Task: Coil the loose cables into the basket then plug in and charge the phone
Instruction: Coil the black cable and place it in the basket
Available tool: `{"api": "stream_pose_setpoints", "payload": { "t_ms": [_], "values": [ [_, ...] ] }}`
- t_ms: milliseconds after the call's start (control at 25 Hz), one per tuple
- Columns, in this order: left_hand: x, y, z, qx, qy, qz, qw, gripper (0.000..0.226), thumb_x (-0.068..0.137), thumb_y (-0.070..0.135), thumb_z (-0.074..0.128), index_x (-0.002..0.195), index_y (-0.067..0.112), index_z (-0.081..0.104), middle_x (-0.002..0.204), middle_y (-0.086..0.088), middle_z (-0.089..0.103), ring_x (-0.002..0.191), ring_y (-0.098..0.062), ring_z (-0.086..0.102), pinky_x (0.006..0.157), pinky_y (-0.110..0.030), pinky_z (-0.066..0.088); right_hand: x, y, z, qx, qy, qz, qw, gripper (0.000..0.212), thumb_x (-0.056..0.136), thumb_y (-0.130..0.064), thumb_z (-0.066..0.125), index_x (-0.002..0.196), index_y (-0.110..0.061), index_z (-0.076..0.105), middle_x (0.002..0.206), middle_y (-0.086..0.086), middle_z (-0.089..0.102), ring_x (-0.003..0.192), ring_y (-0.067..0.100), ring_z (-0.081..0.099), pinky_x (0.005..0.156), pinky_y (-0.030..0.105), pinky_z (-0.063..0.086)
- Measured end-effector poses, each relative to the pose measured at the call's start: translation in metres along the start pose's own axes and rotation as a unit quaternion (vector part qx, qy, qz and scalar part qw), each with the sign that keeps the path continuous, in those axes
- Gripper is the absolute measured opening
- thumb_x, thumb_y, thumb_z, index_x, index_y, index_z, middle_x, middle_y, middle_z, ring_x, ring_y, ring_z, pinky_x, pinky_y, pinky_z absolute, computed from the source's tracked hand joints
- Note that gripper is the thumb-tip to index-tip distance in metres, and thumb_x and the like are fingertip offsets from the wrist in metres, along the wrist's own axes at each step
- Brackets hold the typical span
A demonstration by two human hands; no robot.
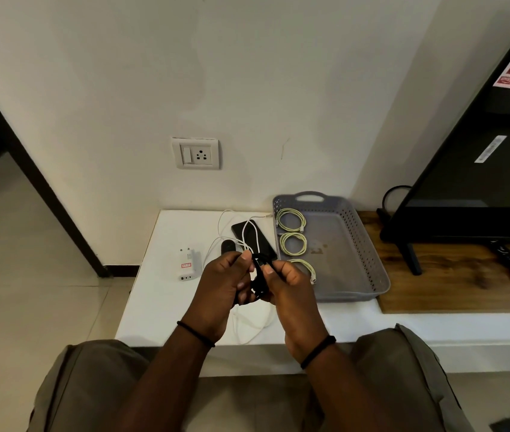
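Hands, left hand (221,283) and right hand (288,286), pinch black cable (259,269) between them.

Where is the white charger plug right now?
In the head view, the white charger plug lies on the white shelf, left of the hands and the phone, below the wall socket.

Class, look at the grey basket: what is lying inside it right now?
Inside the grey basket lie three coiled pale cables in a row along its left side. The right hand covers part of the nearest coil.
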State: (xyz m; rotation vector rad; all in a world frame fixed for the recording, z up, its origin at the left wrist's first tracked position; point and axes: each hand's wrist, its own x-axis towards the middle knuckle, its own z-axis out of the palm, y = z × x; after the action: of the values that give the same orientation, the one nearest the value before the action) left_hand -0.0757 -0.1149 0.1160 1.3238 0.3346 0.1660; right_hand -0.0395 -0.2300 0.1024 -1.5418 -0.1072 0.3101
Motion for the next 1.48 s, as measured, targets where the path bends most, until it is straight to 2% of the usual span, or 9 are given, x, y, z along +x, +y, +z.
{"api": "stream_pose_setpoints", "payload": {
  "t_ms": [80,160,360,560,800,920,1080,1320,1480],
  "values": [
    [-0.002,0.000,0.003,-0.057,-0.014,-0.013,0.998,0.031,0.101,0.029,0.047,0.080,0.006,0.052,0.051,0.001,0.030,0.044,-0.014,0.027,0.051,-0.029,0.038,-0.005,0.000,0.000,0.025,-0.013,-0.022,0.999,0.013,0.095,-0.011,0.060,0.101,-0.001,0.064,0.091,0.023,0.070,0.075,0.026,0.068,0.067,0.032,0.059],
    [-0.003,-0.002,0.005,-0.108,-0.032,-0.028,0.993,0.030,0.100,0.028,0.047,0.079,0.006,0.051,0.050,0.001,0.029,0.042,-0.012,0.025,0.050,-0.028,0.035,-0.006,0.005,-0.003,-0.006,0.005,-0.048,0.999,0.015,0.090,-0.010,0.067,0.104,-0.005,0.066,0.090,0.015,0.073,0.079,0.023,0.071,0.067,0.028,0.058],
    [0.003,-0.015,0.006,-0.072,0.004,-0.035,0.997,0.027,0.097,0.026,0.054,0.084,0.003,0.058,0.051,-0.001,0.038,0.045,-0.016,0.037,0.059,-0.032,0.037,-0.003,0.023,-0.001,-0.031,0.075,-0.028,0.996,0.007,0.089,-0.015,0.066,0.096,-0.016,0.069,0.086,0.004,0.074,0.082,0.025,0.071,0.079,0.048,0.059],
    [0.006,-0.025,0.009,-0.010,0.035,-0.011,0.999,0.027,0.099,0.022,0.052,0.085,0.002,0.060,0.054,-0.003,0.045,0.051,-0.017,0.043,0.054,-0.029,0.036,-0.004,0.028,0.004,0.002,0.078,-0.006,0.997,0.008,0.092,-0.011,0.062,0.096,-0.014,0.068,0.085,0.006,0.073,0.080,0.026,0.072,0.077,0.047,0.060],
    [0.005,-0.030,0.011,-0.029,0.035,-0.035,0.998,0.028,0.101,0.024,0.048,0.083,0.008,0.062,0.054,0.001,0.043,0.052,-0.014,0.038,0.057,-0.031,0.036,-0.001,0.036,0.001,-0.013,0.065,0.007,0.998,0.011,0.083,-0.007,0.069,0.091,-0.013,0.067,0.086,0.011,0.072,0.086,0.037,0.068,0.079,0.053,0.057],
    [0.005,-0.029,0.008,-0.048,0.003,-0.038,0.998,0.027,0.101,0.024,0.049,0.085,0.007,0.062,0.055,0.001,0.044,0.051,-0.014,0.039,0.059,-0.033,0.039,0.000,0.034,0.002,-0.040,0.080,-0.013,0.996,0.012,0.087,-0.003,0.062,0.095,-0.012,0.064,0.087,0.011,0.071,0.084,0.034,0.067,0.076,0.046,0.059],
    [0.006,-0.020,0.001,0.002,-0.006,0.008,1.000,0.023,0.098,0.022,0.055,0.084,0.006,0.063,0.058,-0.005,0.050,0.050,-0.017,0.046,0.056,-0.031,0.044,-0.007,0.019,0.002,0.084,0.081,-0.032,0.993,0.020,0.091,0.007,0.057,0.106,-0.006,0.060,0.088,0.006,0.071,0.073,0.016,0.069,0.060,0.027,0.057],
    [0.003,-0.001,-0.004,0.050,-0.018,0.060,0.997,0.016,0.092,0.014,0.062,0.083,0.004,0.069,0.065,-0.009,0.063,0.058,-0.021,0.058,0.055,-0.029,0.049,-0.006,0.013,-0.005,0.178,0.031,-0.021,0.983,0.024,0.092,0.000,0.058,0.114,-0.006,0.058,0.099,0.005,0.073,0.093,0.024,0.068,0.083,0.041,0.055],
    [0.004,0.000,-0.012,0.092,0.014,0.084,0.992,0.009,0.087,0.010,0.068,0.083,0.005,0.075,0.066,-0.012,0.065,0.060,-0.016,0.062,0.057,-0.025,0.051,-0.005,0.014,-0.004,0.185,-0.001,0.009,0.983,0.023,0.093,0.001,0.056,0.111,-0.012,0.062,0.092,0.002,0.071,0.083,0.017,0.062,0.072,0.030,0.047]
  ]
}}
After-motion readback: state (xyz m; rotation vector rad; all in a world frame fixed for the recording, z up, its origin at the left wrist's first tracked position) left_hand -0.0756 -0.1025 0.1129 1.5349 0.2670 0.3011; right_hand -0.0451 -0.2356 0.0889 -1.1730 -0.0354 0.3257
